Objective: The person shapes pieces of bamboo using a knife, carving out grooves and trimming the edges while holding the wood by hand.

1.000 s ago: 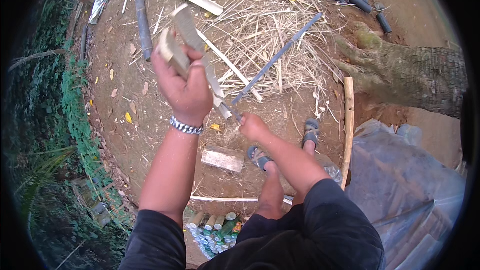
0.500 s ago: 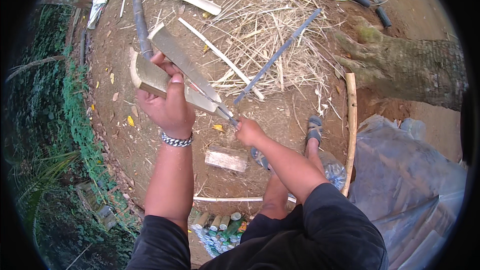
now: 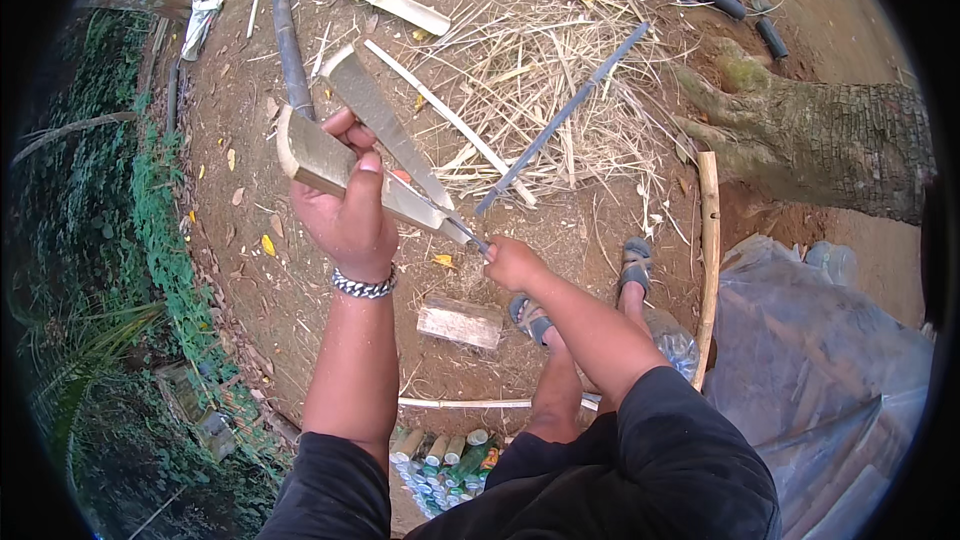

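A length of split bamboo is in my left hand (image 3: 345,225), whose thumb and fingers close round its near half (image 3: 318,152). Some of those fingers reach into the gap beside the far half (image 3: 385,118). The two pale halves spread apart at their upper-left ends and come together toward my right hand (image 3: 515,265). That hand grips a knife (image 3: 463,227) by its handle, which the fingers mostly hide. The knife's thin blade lies in the split between the halves.
A pile of bamboo shavings (image 3: 560,105) covers the ground ahead, with a dark strip (image 3: 565,118) across it. A wooden block (image 3: 460,321) lies before my feet. A tree trunk (image 3: 810,140) and plastic sheet (image 3: 800,340) are at right, plants (image 3: 165,230) at left.
Both hands, with the bamboo and knife, have shifted slightly right, and the bamboo's spread ends have swung a little rightward. The whole view has also shifted slightly.
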Tool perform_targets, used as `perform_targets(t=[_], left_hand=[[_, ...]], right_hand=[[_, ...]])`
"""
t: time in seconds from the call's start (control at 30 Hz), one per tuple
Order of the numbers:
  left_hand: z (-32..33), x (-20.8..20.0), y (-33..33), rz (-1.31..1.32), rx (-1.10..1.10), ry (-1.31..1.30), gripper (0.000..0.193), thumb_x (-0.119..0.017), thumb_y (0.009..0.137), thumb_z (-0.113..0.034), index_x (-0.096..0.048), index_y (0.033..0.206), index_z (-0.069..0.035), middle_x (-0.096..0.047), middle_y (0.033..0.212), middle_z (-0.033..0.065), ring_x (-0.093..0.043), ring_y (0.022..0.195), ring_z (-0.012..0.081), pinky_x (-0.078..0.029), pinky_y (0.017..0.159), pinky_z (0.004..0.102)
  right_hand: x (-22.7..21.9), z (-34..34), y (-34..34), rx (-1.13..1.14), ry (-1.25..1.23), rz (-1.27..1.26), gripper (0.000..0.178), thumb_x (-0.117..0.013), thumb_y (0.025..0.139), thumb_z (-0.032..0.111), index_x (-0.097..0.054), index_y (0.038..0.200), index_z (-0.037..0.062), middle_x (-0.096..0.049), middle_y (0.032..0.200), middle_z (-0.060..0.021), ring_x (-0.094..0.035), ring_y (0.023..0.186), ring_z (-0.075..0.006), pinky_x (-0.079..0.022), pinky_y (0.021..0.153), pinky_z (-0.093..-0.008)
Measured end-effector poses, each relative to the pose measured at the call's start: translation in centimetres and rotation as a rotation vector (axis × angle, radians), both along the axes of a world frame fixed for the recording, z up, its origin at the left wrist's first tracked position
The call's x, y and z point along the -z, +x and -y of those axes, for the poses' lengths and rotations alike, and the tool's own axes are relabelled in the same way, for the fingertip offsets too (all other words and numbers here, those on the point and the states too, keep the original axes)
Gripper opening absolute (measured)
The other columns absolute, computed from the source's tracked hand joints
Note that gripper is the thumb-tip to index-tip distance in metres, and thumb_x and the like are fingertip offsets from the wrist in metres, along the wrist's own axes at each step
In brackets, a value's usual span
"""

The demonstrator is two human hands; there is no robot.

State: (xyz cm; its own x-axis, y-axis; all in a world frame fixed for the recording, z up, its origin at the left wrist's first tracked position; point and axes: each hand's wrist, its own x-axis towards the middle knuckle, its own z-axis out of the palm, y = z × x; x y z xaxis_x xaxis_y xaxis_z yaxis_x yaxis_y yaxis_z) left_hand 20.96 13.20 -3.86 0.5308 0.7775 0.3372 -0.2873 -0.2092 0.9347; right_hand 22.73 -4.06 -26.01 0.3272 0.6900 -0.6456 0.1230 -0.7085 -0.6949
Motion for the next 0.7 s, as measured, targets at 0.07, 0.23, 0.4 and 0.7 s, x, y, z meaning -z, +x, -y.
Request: perform_targets(t=[0.07, 0.23, 0.4, 0.7], left_hand=[[0.3, -0.3, 0.6, -0.024, -0.007, -0.006, 0.037, -0.059, 0.083, 0.004, -0.06, 0.119, 0.006, -0.065, 0.102, 0.0109, -0.063, 0.095, 0.0163, -0.049, 0.093, 0.0333], [0.1, 0.4, 0.8, 0.042, 0.022, -0.021, 0.039, -0.057, 0.082, 0.005, -0.058, 0.121, 0.006, -0.065, 0.1, 0.0112, -0.064, 0.093, 0.0165, -0.05, 0.091, 0.033], [-0.8, 0.6, -0.6, 0.085, 0.036, -0.026, 0.042, -0.062, 0.08, 0.0, -0.057, 0.121, 0.007, -0.064, 0.097, 0.011, -0.061, 0.084, 0.015, -0.05, 0.078, 0.0294], [-4.2, -0.4, -3.2, 0.153, 0.107, -0.035, 0.047, -0.064, 0.08, -0.01, -0.052, 0.123, 0.005, -0.061, 0.095, 0.0115, -0.055, 0.071, 0.0147, -0.049, 0.074, 0.0324]], right_hand=[[0.0, 0.3, -0.4, 0.016, 0.011, -0.025, 0.032, -0.062, 0.088, 0.02, -0.06, 0.115, 0.0032, -0.068, 0.102, -0.0222, -0.066, 0.097, -0.0399, -0.052, 0.087, -0.0478], [-1.9, 0.8, -1.5, 0.119, 0.056, -0.039, 0.039, -0.061, 0.087, 0.018, -0.056, 0.121, 0.0006, -0.068, 0.102, -0.0247, -0.067, 0.098, -0.0402, -0.052, 0.089, -0.048], [-2.7, 0.1, -1.2, 0.054, 0.044, -0.114, 0.037, -0.059, 0.089, 0.017, -0.055, 0.121, -0.0004, -0.068, 0.1, -0.0254, -0.068, 0.095, -0.0402, -0.053, 0.087, -0.0484], [-2.6, -4.0, -1.3, 0.027, 0.176, -0.072, 0.022, -0.058, 0.093, 0.017, -0.056, 0.108, 0.0008, -0.067, 0.092, -0.0217, -0.067, 0.089, -0.0394, -0.052, 0.079, -0.0517]])
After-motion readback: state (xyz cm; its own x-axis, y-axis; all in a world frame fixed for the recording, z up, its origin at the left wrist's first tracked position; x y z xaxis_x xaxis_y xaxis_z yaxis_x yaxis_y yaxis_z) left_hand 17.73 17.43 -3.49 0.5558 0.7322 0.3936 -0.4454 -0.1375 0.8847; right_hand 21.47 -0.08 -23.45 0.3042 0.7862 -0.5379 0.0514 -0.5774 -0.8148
